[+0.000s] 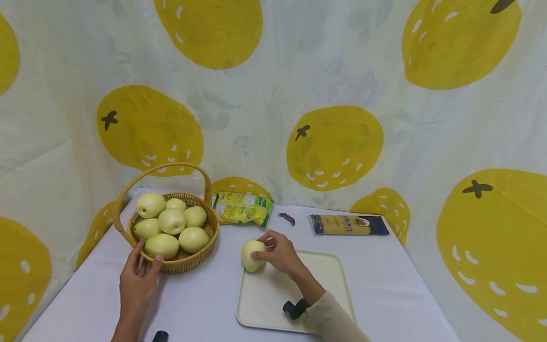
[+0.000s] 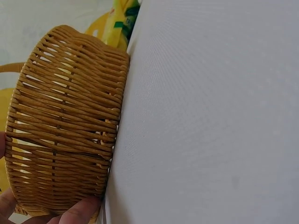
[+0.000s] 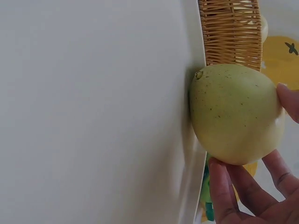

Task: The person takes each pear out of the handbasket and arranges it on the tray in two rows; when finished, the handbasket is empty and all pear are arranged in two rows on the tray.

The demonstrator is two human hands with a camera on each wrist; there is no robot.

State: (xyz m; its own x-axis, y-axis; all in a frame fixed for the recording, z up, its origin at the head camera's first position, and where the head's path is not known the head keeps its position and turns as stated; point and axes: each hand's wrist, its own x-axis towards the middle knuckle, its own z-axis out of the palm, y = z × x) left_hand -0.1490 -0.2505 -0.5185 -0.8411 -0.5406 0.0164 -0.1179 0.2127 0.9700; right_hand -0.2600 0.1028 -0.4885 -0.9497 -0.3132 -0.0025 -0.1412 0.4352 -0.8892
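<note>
A wicker basket (image 1: 183, 263) with an arched handle stands at the left, filled with several pale yellow-green fruits (image 1: 172, 221). My left hand (image 1: 138, 282) holds the basket's near left side. Its thumb is at the rim, and in the left wrist view other fingers (image 2: 81, 211) reach low on the woven wall (image 2: 65, 121). My right hand (image 1: 279, 251) grips one more fruit (image 1: 253, 255) between thumb and fingers, at the back left corner of a cream tray (image 1: 290, 297). In the right wrist view this fruit (image 3: 236, 114) shows small dark specks and a round scar, close against the tray's edge.
Behind the tray lie a yellow-green packet (image 1: 243, 208), a small purple wrapped item (image 1: 287, 218) and a blue-ended clear pack (image 1: 349, 225). The white-covered table (image 1: 192, 304) meets a fruit-patterned curtain (image 1: 252, 109) at the back. A dark wrist mount (image 1: 295, 309) overlaps the tray.
</note>
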